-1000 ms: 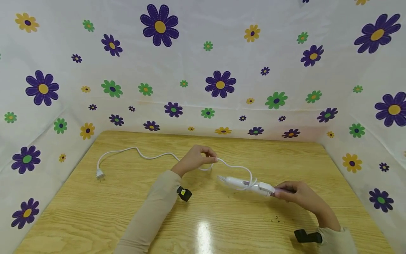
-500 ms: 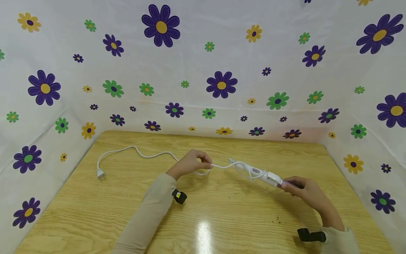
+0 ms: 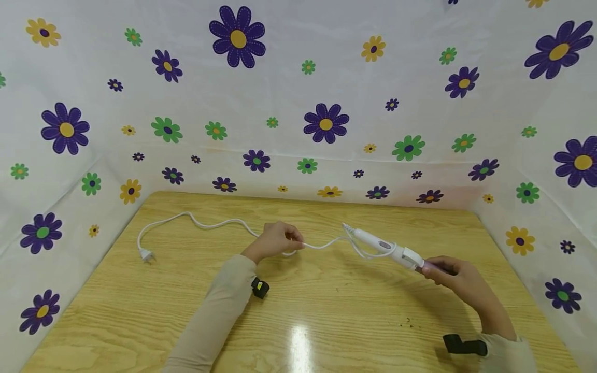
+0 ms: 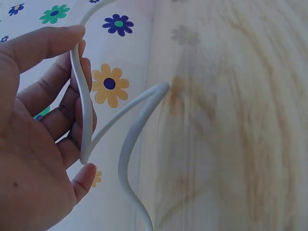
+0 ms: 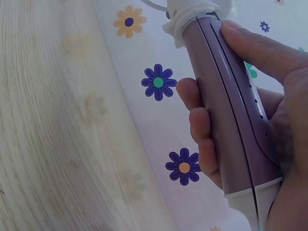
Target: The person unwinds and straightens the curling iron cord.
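Observation:
A white and purple hair straightener [image 3: 373, 241] is held up at a slant over the right of the table by my right hand [image 3: 464, 274]. In the right wrist view, that hand's fingers and thumb wrap round its purple barrel [image 5: 224, 106]. The white handle points up and left, with a loop of the white cord [image 3: 325, 245] hanging about it. Near the middle of the table, my left hand [image 3: 275, 241] pinches the cord between thumb and fingertips. In the left wrist view, a bend of the cord [image 4: 127, 154] hangs beside the fingers. The plug [image 3: 147, 255] rests at the table's left.
A wooden table [image 3: 233, 321] lies below, with flower-printed white cloth [image 3: 280, 93] walling its back and sides. Some small dark specks [image 3: 408, 324] are on the table at the right. Black wrist cameras sit at both beige sleeves [image 3: 205, 311].
The right hand has moved right and tilted the hair straightener's handle end upward. My left hand has shifted left and slightly down with the cord, and the loops round the handle have loosened.

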### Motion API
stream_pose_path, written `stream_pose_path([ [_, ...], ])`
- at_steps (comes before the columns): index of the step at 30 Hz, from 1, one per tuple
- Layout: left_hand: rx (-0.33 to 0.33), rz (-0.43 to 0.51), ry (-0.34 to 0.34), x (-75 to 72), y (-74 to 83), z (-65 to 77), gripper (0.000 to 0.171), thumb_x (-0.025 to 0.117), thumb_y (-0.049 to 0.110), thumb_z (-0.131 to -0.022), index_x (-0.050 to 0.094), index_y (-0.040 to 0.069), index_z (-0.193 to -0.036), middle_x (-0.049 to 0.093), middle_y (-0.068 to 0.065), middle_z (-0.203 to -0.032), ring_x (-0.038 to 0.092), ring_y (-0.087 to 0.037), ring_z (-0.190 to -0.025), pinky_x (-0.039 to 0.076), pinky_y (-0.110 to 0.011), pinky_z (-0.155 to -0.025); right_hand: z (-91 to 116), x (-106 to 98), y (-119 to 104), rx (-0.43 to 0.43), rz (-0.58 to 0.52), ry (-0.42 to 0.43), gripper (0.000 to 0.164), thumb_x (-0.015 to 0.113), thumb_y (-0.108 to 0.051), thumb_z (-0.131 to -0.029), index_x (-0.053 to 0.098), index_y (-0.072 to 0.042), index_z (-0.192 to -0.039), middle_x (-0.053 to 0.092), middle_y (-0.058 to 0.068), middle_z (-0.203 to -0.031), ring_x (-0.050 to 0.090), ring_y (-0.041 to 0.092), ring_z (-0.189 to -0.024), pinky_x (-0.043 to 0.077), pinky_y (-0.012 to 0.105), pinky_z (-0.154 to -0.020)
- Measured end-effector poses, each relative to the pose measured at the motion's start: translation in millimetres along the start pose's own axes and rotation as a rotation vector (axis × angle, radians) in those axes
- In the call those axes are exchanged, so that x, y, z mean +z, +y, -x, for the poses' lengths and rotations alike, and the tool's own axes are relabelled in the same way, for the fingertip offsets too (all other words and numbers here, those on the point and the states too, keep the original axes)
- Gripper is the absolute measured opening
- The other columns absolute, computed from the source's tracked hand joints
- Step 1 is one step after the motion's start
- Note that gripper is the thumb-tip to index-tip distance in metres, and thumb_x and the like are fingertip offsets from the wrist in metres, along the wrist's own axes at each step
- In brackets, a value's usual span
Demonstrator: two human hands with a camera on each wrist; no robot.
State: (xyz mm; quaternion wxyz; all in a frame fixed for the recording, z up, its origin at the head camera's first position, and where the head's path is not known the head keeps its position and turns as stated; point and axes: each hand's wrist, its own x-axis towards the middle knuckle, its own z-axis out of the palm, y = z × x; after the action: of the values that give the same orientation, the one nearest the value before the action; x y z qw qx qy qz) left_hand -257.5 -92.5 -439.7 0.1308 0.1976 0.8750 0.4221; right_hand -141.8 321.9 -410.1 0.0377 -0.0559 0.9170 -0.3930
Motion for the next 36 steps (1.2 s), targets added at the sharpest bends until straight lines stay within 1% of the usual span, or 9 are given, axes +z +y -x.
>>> stream_pose_path([
  [3,-0.013,-0.026,0.021,1.0,-0.5,-1.9,0.009,0.073,0.027,-0.086,0.074,0.019,-0.085,0.068,0.006,-0.076,0.055,-0.01,-0.072,0.028,-0.043,-0.094,2.0,-2.3,0.0,-0.01,0.003,-0.002,0.037,0.06,-0.025,-0.096,0.062,0.004,-0.118,0.068,-0.003,-0.09,0.062,0.011,-0.078,0.053,0.028,-0.066],
  [6,-0.025,-0.033,0.044,1.7,-2.0,-4.6,0.01,0.072,0.028,-0.087,0.074,0.019,-0.085,0.068,0.006,-0.076,0.054,-0.011,-0.072,0.022,-0.049,-0.099,4.7,-3.7,1.0,-0.029,-0.009,-0.003,0.034,0.061,-0.022,-0.096,0.063,0.005,-0.116,0.067,-0.007,-0.086,0.06,0.009,-0.075,0.052,0.028,-0.064],
  [12,-0.071,-0.02,0.1,1.7,-7.7,-11.0,0.011,0.071,0.031,-0.088,0.074,0.02,-0.087,0.069,0.006,-0.08,0.055,-0.012,-0.076,0.022,-0.05,-0.102,10.2,-5.2,1.2,-0.057,-0.061,-0.036,0.03,0.06,-0.017,-0.096,0.062,0.006,-0.115,0.068,-0.014,-0.086,0.062,0.01,-0.075,0.052,0.027,-0.065],
  [18,-0.115,-0.014,0.157,1.0,-9.9,-13.4,0.014,0.069,0.033,-0.089,0.073,0.02,-0.089,0.07,0.004,-0.086,0.059,-0.014,-0.082,0.023,-0.051,-0.104,12.9,-6.2,1.1,-0.042,-0.078,-0.088,0.031,0.06,-0.016,-0.096,0.062,0.008,-0.116,0.068,-0.013,-0.087,0.062,0.01,-0.075,0.052,0.028,-0.065],
  [21,-0.114,-0.021,0.142,1.3,-11.3,-13.2,0.014,0.069,0.033,-0.089,0.073,0.02,-0.09,0.07,0.004,-0.085,0.058,-0.014,-0.081,0.024,-0.052,-0.104,12.8,-6.3,3.6,-0.028,-0.086,-0.116,0.033,0.058,-0.015,-0.097,0.06,0.009,-0.119,0.067,-0.015,-0.088,0.062,0.009,-0.076,0.052,0.027,-0.066],
  [26,-0.077,-0.048,0.068,3.1,-15.7,-13.1,0.01,0.071,0.029,-0.087,0.074,0.019,-0.088,0.07,0.006,-0.083,0.057,-0.011,-0.077,0.024,-0.053,-0.1,11.5,-3.7,5.8,-0.029,-0.095,-0.129,0.033,0.058,-0.014,-0.097,0.06,0.009,-0.12,0.067,-0.016,-0.089,0.063,0.008,-0.078,0.053,0.027,-0.066],
  [29,-0.061,-0.048,0.041,4.1,-16.7,-12.9,0.007,0.073,0.027,-0.086,0.073,0.019,-0.086,0.07,0.006,-0.083,0.056,-0.01,-0.075,0.021,-0.051,-0.097,11.4,-1.9,5.2,-0.036,-0.095,-0.129,0.032,0.058,-0.014,-0.097,0.06,0.009,-0.119,0.068,-0.016,-0.089,0.063,0.008,-0.078,0.053,0.027,-0.066],
  [32,-0.047,-0.039,0.046,4.2,-15.3,-12.6,0.006,0.074,0.025,-0.085,0.073,0.019,-0.086,0.07,0.007,-0.084,0.057,-0.01,-0.077,0.02,-0.05,-0.095,11.6,-0.5,3.9,-0.037,-0.093,-0.126,0.032,0.059,-0.015,-0.096,0.061,0.008,-0.118,0.068,-0.015,-0.089,0.063,0.009,-0.078,0.053,0.027,-0.066],
  [36,-0.017,-0.028,0.08,2.5,-10.5,-12.9,0.009,0.075,0.025,-0.084,0.073,0.018,-0.089,0.071,0.006,-0.089,0.06,-0.013,-0.087,0.02,-0.048,-0.097,11.2,0.8,2.1,-0.031,-0.083,-0.12,0.032,0.06,-0.017,-0.096,0.062,0.007,-0.118,0.067,-0.012,-0.088,0.062,0.009,-0.077,0.053,0.028,-0.066],
])
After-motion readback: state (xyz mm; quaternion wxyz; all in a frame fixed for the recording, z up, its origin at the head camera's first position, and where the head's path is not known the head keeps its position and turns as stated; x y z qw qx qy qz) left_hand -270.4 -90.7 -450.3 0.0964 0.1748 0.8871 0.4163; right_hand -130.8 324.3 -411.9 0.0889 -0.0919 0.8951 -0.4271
